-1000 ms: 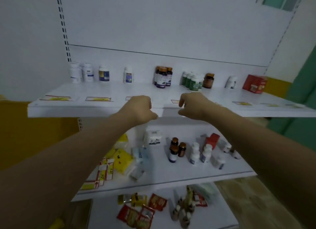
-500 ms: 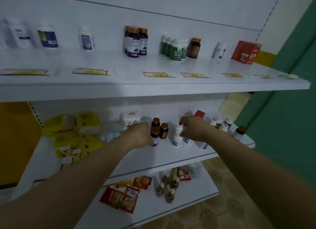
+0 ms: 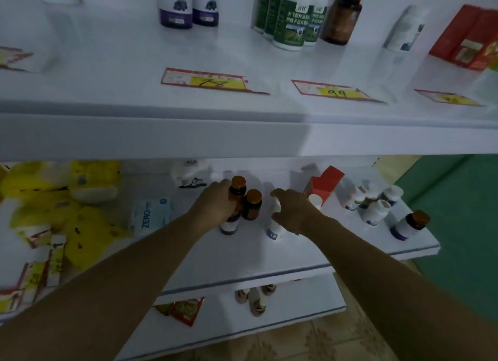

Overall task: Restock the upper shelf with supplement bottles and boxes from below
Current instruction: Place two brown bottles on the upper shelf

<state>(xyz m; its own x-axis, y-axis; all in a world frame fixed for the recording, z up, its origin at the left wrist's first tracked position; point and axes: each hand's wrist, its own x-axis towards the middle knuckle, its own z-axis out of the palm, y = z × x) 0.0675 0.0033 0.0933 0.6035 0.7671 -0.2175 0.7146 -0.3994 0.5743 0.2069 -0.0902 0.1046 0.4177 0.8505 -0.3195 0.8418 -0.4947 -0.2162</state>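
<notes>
Left hand (image 3: 215, 203) is wrapped round the body of the tall amber bottle (image 3: 238, 196) on the middle shelf (image 3: 269, 261), fingertips hidden behind it; right hand (image 3: 293, 211) curls over the top of the white bottle (image 3: 275, 227) just beside, touching by the look, but whether that grip has closed I cannot tell; both bottles stand upright, below the upper shelf (image 3: 107, 85) they're meant for; handling guess: the amber one looks like glass or hard plastic (rigid, smooth, probably the heavier) and would not forgive a drop; hold it mid-body below the shoulder, not by the gold cap; the white one reads as light, stiff plastic, tall and narrow so tippy; take it round the waist rather than the cap; short amber bottle (image 3: 252, 207) sits against the tall one — lift straight up or it gets knocked.
</notes>
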